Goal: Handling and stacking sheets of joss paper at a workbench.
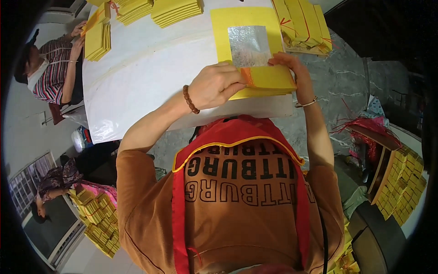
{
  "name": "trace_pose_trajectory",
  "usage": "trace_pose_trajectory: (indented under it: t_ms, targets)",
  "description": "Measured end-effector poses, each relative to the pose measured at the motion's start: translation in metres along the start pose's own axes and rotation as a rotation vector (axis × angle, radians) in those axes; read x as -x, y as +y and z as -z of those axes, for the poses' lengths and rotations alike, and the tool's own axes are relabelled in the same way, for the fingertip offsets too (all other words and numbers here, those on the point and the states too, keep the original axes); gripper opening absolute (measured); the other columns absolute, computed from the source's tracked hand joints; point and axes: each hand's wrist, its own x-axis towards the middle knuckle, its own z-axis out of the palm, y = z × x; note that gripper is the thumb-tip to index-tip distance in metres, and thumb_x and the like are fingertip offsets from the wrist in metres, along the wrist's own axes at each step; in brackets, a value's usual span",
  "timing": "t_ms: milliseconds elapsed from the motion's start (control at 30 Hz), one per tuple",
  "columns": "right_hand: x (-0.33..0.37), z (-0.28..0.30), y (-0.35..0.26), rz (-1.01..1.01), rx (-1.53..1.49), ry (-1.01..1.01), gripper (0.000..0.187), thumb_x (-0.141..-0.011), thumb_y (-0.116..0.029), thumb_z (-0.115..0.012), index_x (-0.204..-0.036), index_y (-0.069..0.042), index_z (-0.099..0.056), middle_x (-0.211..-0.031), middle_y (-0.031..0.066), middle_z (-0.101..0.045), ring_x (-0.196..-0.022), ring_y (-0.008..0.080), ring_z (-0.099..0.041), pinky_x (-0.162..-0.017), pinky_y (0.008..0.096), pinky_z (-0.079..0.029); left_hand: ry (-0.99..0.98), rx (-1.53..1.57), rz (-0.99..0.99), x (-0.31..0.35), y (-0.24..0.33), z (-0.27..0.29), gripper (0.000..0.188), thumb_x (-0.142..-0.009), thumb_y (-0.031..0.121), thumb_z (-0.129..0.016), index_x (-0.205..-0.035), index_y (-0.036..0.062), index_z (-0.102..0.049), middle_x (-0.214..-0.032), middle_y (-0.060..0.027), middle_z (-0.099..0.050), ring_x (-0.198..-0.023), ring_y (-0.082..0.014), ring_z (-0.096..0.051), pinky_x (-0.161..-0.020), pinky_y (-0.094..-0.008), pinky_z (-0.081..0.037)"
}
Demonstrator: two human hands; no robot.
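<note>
Left hand (pixel 216 84): fingers curled inward, thumb close to the index finger, tips touching an orange-red band (pixel 247 78) on the folded yellow paper flap; whether they pinch the paper, I cannot tell.
Right hand (pixel 294 68): fingers bent and partly spread, grasping the flap's right end, with fingertips at its far edge and the thumb at its right side.
Folded yellow paper flap (pixel 273 78): between the two hands, at the person's end of a flat yellow paper sheet with a silver rectangular patch (pixel 221 32).
Layered yellow paper edges (pixel 262 92): just below the flap, near the table's near edge.
White-covered table (pixel 150 68): under the paper and both hands.
Yellow paper stack (pixel 177 11): at the table's far side, well apart from the hands.
Wrists: brown beaded bracelet (pixel 190 99) on the left, thin pale bangle (pixel 306 103) on the right.
</note>
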Motion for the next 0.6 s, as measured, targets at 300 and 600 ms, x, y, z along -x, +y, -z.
trace_pose_trajectory:
  t_ms: [300, 600]
  targets:
    - [-0.001, -0.002, -0.004, -0.072, -0.016, 0.01, 0.06, -0.096, -0.046, -0.022, -0.117, 0.0, -0.053, -0.107, 0.0131, -0.062, -0.102, 0.0206, -0.057, -0.094, 0.0325, -0.039, -0.174, 0.413, 0.411, -0.014, -0.008, 0.012, 0.014, -0.076, 0.014, -0.06, -0.081, 0.0024, -0.066, -0.069, -0.0063, -0.064, -0.06, -0.0125, -0.056, -0.059, -0.0265, -0.044]
    - [0.0, -0.003, -0.004, -0.066, 0.009, 0.014, 0.059, -0.096, -0.046, -0.022, -0.117, -0.001, -0.054, -0.107, 0.0128, -0.063, -0.101, 0.0201, -0.057, -0.092, 0.032, -0.04, -0.21, 0.583, 0.477, -0.017, -0.019, 0.01, 0.015, -0.078, 0.014, -0.06, -0.08, 0.0009, -0.067, -0.064, -0.0005, -0.06, -0.06, -0.006, -0.05, -0.057, -0.0229, -0.042]
